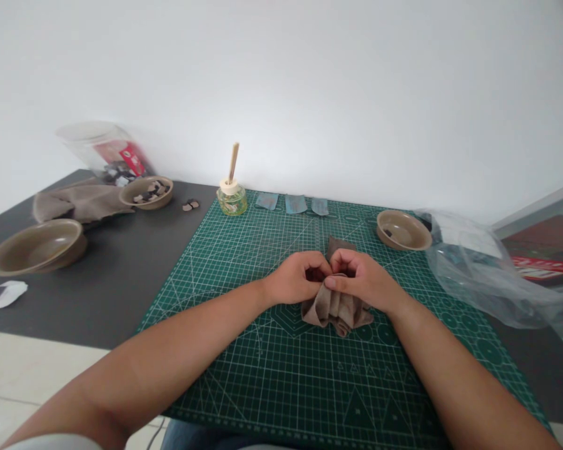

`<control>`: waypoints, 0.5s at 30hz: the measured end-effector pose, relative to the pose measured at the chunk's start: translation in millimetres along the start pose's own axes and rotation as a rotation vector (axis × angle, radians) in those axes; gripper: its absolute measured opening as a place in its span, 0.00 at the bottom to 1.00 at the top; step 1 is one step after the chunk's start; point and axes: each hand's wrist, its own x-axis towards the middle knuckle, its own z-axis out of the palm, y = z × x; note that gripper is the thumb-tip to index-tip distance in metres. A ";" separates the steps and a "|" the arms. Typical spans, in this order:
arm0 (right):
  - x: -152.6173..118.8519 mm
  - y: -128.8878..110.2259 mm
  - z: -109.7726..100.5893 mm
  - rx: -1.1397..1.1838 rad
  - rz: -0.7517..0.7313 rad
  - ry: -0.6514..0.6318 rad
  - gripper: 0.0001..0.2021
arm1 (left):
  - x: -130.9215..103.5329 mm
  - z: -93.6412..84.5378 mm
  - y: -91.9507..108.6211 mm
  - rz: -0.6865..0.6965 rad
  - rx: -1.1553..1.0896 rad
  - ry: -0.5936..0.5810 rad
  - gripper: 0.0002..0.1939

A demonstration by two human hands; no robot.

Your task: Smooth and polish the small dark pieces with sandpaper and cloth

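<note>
Brown cloth [341, 307], one piece — gathered above the green cutting mat [281, 369], pinched between the fingertips of left hand [296, 277] and right hand [363, 281], evidently to keep its folds together; bowl [403, 230] beyond, probably for small pieces.

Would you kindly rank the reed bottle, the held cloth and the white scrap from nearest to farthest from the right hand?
1. Held cloth, touching the right hand.
2. Reed bottle, far left on the mat.
3. White scrap, front left on dark table.
</note>
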 end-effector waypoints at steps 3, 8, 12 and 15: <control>-0.4 0.4 -0.1 0.040 0.011 0.001 0.18 | 0.6 -0.5 -0.6 -0.050 -0.078 0.009 0.06; -1.4 0.4 -0.6 0.103 0.006 -0.002 0.18 | 1.3 -1.1 -1.4 -0.106 -0.181 0.019 0.07; -1.6 1.1 -1.5 0.140 0.008 -0.004 0.17 | 1.9 -1.3 -1.5 -0.113 -0.253 0.017 0.07; -2.2 2.2 -3.7 0.153 0.009 -0.005 0.17 | 2.7 -1.1 -0.6 -0.120 -0.321 0.009 0.07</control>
